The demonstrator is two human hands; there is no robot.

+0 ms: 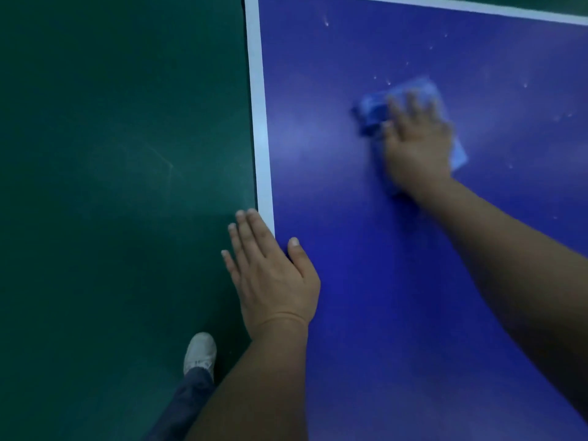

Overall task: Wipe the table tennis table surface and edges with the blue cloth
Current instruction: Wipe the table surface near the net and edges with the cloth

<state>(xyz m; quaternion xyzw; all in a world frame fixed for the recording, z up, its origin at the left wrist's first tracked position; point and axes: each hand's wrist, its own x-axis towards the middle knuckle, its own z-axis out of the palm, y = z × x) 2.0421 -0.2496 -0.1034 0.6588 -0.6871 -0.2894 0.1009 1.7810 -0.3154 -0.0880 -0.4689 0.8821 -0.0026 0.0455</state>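
Dark green floor (111,154) fills the left side, and on it near the bottom stands one white shoe (200,351) with a blue-grey trouser leg (187,399) above it. Next comes the left hand (270,275). It holds nothing and lies flat on the side edge of the table, with straight fingers reaching out over the floor and the thumb on the top. A white border line (259,106) runs along this edge, and a second white line (477,7) runs along the far edge. Between them is the matte blue table tennis table surface (350,297). On it, well apart from the left hand, lies the crumpled light blue cloth (369,116). The right hand (420,144) presses it down with an open palm and straight fingers, not gripping it. Both are blurred, so I judge that a stroke is in progress. To do this step well, the palm should stay flat so the whole cloth touches the top. The strokes should overlap and pass over the small white specks (327,22) around and beyond the cloth. Each stroke should run out to the white lines, so the edges are also cleaned. The left hand can steady the body meanwhile. I count two hands, one cloth, one table, two white lines and one shoe; the specks are several, but too small to count exactly.
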